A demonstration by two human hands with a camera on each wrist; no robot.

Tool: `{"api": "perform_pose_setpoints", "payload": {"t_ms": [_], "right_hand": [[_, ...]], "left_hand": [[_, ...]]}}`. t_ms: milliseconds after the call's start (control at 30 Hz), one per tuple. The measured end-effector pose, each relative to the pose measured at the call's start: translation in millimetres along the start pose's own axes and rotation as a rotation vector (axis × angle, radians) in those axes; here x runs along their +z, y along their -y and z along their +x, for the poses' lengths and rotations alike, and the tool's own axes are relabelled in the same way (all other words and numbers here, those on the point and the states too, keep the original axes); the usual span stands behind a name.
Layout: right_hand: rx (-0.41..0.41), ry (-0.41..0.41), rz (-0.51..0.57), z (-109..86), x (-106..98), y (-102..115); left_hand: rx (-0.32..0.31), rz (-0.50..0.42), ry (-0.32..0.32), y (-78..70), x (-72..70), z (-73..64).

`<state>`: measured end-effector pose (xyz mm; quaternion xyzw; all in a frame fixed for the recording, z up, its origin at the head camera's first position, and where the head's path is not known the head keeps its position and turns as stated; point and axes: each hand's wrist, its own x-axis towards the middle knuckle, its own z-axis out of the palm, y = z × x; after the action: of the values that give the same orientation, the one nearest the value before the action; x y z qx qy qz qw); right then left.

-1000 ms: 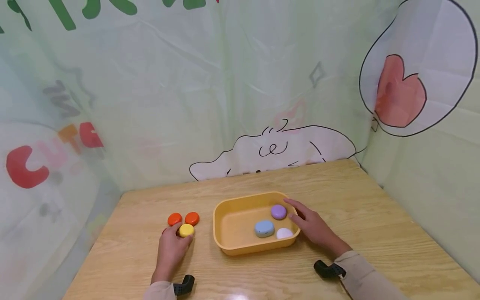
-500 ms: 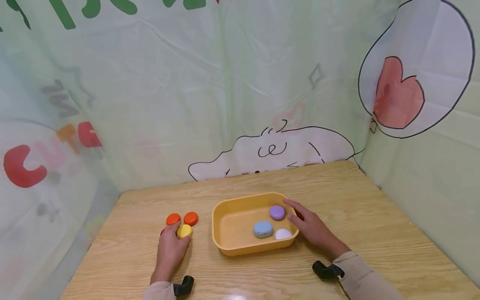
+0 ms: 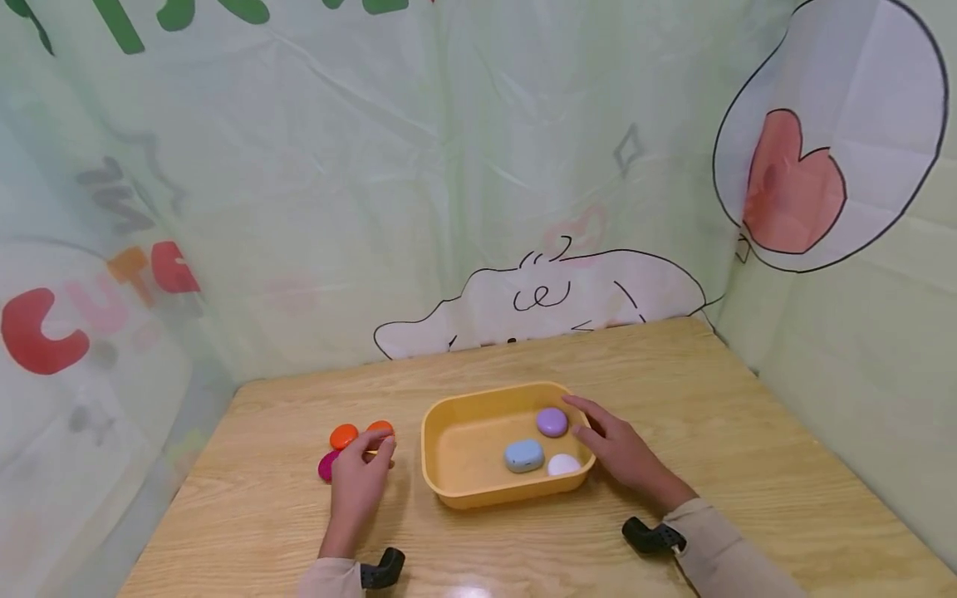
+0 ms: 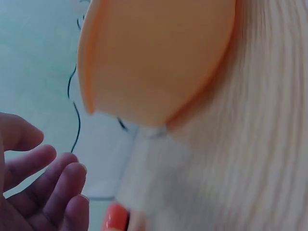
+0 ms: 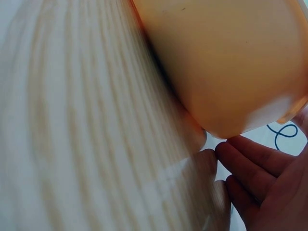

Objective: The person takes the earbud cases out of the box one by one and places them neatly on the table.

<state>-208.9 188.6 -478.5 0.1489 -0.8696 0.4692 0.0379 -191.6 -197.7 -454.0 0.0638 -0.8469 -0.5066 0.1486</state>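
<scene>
In the head view my left hand [image 3: 360, 477] is above a cluster of small smooth discs left of the tray. Two are orange [image 3: 344, 437], and a magenta disc [image 3: 327, 467] shows beside the palm. A yellow disc [image 3: 371, 453] is mostly hidden behind the hand, only a sliver visible. The left wrist view shows this hand [image 4: 45, 185] with loosely bent fingers and nothing seen against them. My right hand [image 3: 624, 448] rests at the right end of the yellow tray [image 3: 463, 502], fingers fairly straight against its rim. A purple disc [image 3: 552, 422], blue oval piece [image 3: 524, 455] and white disc [image 3: 564, 465] lie inside.
A wooden table [image 3: 508, 548] carries everything. Printed cloth walls [image 3: 336, 208] with cartoon drawings enclose its back and sides. Black wrist-camera mounts [image 3: 383, 569] sit near both sleeves.
My left hand has come away from pinching the yellow disc and shifted slightly right, uncovering the magenta disc and partly covering the right orange one. The right hand stays at the tray.
</scene>
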Motion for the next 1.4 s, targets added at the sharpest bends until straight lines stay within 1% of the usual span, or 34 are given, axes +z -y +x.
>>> {"api": "perform_pose_setpoints", "payload": {"t_ms": [67, 167, 233, 433, 500, 600, 733, 800, 900, 1000, 1100, 1200, 1267, 1400], "right_hand": [[0.001, -0.006, 0.002, 0.8, -0.9, 0.7], [-0.002, 0.000, -0.006, 0.9, -0.8, 1.4], [0.003, 0.003, -0.006, 1.0, 0.0, 1.5], [0.012, -0.001, -0.007, 1.9, -0.5, 2.7], [0.004, -0.002, -0.005, 1.1, -1.4, 3.2], [-0.005, 0.003, -0.001, -0.7, -1.7, 4.1], [-0.002, 0.002, 0.002, -1.8, -2.2, 4.9], [0.003, 0.003, 0.003, -1.8, -2.0, 4.9], [0.009, 0.002, 0.007, -1.2, -1.7, 5.0], [0.011, 0.003, 0.007, 0.2, -1.1, 4.7], [0.011, 0.004, 0.006, 1.7, -1.0, 3.4], [0.002, 0.007, 0.005, 2.5, -1.1, 2.0], [0.000, 0.006, 0.002, 2.6, -1.0, 1.9], [0.011, 0.004, -0.006, 1.1, -1.3, 2.4]], "left_hand": [[0.018, -0.072, 0.023, -8.2, 6.6, 1.5], [0.050, -0.117, 0.040, -18.5, 14.5, 3.6], [0.065, -0.115, 0.062, -24.4, 18.1, 4.4], [0.093, -0.104, 0.177, -42.8, 27.2, 7.8], [0.103, -0.107, 0.202, -48.8, 30.7, 9.8], [0.132, -0.100, 0.234, -56.2, 34.8, 12.9], [0.177, -0.099, 0.288, -63.6, 36.8, 17.5], [0.192, -0.106, 0.325, -65.9, 37.2, 19.8], [0.203, -0.087, 0.392, -69.1, 39.2, 23.9], [0.211, -0.045, 0.464, -74.1, 42.5, 27.8], [0.231, -0.009, 0.533, -81.3, 47.8, 32.3], [0.269, 0.015, 0.596, -89.3, 55.3, 38.6], [0.289, 0.014, 0.642, -95.5, 60.6, 42.5], [0.316, 0.026, 0.716, -107.5, 78.0, 48.5]]}}
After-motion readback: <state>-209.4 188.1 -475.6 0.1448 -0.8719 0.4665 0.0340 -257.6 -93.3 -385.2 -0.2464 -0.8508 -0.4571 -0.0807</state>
